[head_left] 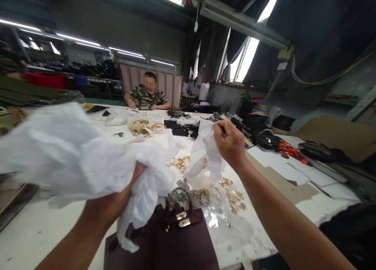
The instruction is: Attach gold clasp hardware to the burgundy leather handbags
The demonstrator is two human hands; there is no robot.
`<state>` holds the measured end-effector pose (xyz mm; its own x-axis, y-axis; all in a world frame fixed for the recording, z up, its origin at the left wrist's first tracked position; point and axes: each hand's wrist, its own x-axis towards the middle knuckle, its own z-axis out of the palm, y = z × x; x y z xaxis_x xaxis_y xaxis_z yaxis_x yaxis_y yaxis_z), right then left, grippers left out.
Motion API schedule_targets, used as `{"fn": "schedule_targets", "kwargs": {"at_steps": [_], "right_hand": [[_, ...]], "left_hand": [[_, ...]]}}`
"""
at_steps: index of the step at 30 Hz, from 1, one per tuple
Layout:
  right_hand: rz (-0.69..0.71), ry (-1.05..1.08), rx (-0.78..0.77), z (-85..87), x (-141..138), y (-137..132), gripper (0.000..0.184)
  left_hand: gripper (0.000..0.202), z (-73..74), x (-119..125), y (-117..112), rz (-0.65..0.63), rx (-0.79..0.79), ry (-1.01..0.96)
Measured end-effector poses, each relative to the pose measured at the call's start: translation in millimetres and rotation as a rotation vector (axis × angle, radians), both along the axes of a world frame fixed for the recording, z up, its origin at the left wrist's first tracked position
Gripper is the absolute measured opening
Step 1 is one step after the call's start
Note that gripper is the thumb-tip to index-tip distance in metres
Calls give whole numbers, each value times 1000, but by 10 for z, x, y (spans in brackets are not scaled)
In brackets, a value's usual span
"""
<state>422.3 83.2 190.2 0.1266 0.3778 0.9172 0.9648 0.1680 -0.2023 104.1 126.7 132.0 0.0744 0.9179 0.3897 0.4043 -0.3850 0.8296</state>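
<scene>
My left hand (135, 176) is closed around a big crumpled bunch of white tissue paper (73, 152), which hides most of its fingers and is blurred at the far left. Opposite it, my right hand (230, 141) is a fist pinching the top corner of a thinner white tissue sheet (204, 152) that hangs down over the table. Below both hands lies a dark burgundy handbag (179, 242) with an upright handle and gold-coloured clasps. Part of the bag's left side is covered by the hanging paper.
Small gold-coloured metal parts (179, 163) and silvery plates (216, 217) are spread on the white table (67, 231). Tape rolls (141, 126) lie farther back. Cardboard and paper sheets (282, 184) cover the right side. Across the table sits a person in camouflage (149, 94).
</scene>
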Motion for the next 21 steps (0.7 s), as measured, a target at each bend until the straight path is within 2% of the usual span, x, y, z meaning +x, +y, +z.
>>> {"fn": "schedule_targets", "kwargs": {"at_steps": [3,5,7,9,11,14,18,21], "right_hand": [[86,62,4,47,-368,13,16],[183,45,-47,85,-536,33,16],[266,-106,-187,126,-543,70,16],[219,-283,-340,149,-372,118,16],[29,-328,-397,128,-83,157,18],[-178,-274,-392,-20,343,160,20],[-252,-233,-373,-304,630,111,25],[-279,-211,-358,-410,699,90,29]], "left_hand": [[63,104,320,-71,-245,-54,-58],[52,117,559,6,-421,-62,-76],[40,97,769,170,-578,-5,-58],[36,69,923,366,-682,41,-36],[38,49,1010,535,-689,50,-30],[46,28,1041,667,-585,44,-31],[54,-4,1021,651,-421,-32,-27],[55,-25,1037,615,-429,-42,-46]]}}
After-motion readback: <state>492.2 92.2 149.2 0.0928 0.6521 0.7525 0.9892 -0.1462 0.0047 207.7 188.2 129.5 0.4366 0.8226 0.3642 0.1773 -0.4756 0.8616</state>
